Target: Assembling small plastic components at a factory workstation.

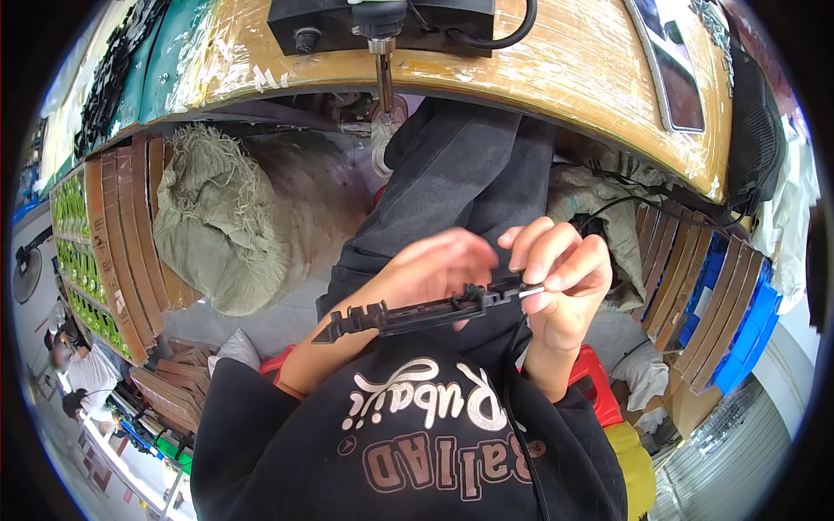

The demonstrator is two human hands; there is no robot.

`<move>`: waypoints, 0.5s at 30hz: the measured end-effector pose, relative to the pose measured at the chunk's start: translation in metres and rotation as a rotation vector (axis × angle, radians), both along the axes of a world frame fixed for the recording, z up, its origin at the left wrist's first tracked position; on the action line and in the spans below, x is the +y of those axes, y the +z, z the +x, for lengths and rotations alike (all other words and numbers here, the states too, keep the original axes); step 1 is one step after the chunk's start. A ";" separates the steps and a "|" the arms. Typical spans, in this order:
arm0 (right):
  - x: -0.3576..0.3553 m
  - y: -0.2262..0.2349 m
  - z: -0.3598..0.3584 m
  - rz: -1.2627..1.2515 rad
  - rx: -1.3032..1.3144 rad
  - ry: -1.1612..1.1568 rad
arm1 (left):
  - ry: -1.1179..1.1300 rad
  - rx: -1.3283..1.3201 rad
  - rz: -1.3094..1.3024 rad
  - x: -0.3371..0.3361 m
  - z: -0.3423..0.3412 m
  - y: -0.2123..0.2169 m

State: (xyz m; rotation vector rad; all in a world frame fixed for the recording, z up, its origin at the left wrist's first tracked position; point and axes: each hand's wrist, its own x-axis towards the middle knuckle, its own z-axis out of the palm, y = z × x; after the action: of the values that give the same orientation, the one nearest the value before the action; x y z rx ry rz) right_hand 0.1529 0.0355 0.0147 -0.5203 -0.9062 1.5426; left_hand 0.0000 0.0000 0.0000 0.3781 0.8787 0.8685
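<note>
Nearest you, your black top (347, 451) carries large lettering across the chest, a pale script line and a brownish block line, both upside down in this view. A thin black cable (528, 447) runs down over it. Above your lap is the long black plastic part (408, 319), slightly tilted, its right end higher. Your right hand (560, 273) pinches a thin silvery piece (531, 292) at that end between thumb and fingers. Your left hand (452, 265) is blurred behind the part, which hides some of it; whether it grips anything, you cannot tell from here. Beneath you, a red stool (598, 382) shows at both sides.

Beyond your dark trousers (434, 174), a driver tool (382, 48) points its bit over the edge of the bench (573, 61), before a black box (300, 22). A phone (679, 91) lies to the right. Left stand a bulging sack (217, 217) and stacked brown trays (122, 247); farther off, a co-worker in white (89, 369).
</note>
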 end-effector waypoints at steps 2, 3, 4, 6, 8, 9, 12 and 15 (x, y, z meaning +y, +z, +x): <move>0.004 0.000 -0.001 0.061 -0.055 0.122 | -0.136 -0.825 -0.476 0.003 -0.013 0.010; 0.005 -0.001 -0.002 0.073 -0.074 0.157 | -0.130 -0.832 -0.475 0.003 -0.016 0.010; 0.005 -0.003 -0.003 0.076 -0.070 0.182 | -0.147 -0.828 -0.451 0.004 -0.019 0.011; 0.006 -0.007 -0.006 0.081 -0.068 0.216 | -0.178 -0.818 -0.399 0.007 -0.025 0.010; 0.009 -0.011 -0.011 0.084 -0.060 0.275 | -0.207 -0.806 -0.343 0.009 -0.030 0.008; 0.010 -0.011 -0.013 0.046 -0.042 0.293 | -0.220 -0.800 -0.316 0.010 -0.032 0.008; 0.013 -0.016 -0.018 -0.002 -0.077 0.268 | -0.199 -0.707 -0.241 0.010 -0.040 0.009; 0.012 -0.017 -0.022 -0.091 -0.209 0.187 | -0.005 -0.385 -0.061 0.010 -0.039 0.015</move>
State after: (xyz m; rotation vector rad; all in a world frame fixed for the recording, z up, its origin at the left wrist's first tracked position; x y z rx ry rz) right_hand 0.1312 0.0476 -0.0022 -0.6874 -1.0720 1.7271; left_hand -0.0394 0.0099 0.0154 0.1514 0.5454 0.8710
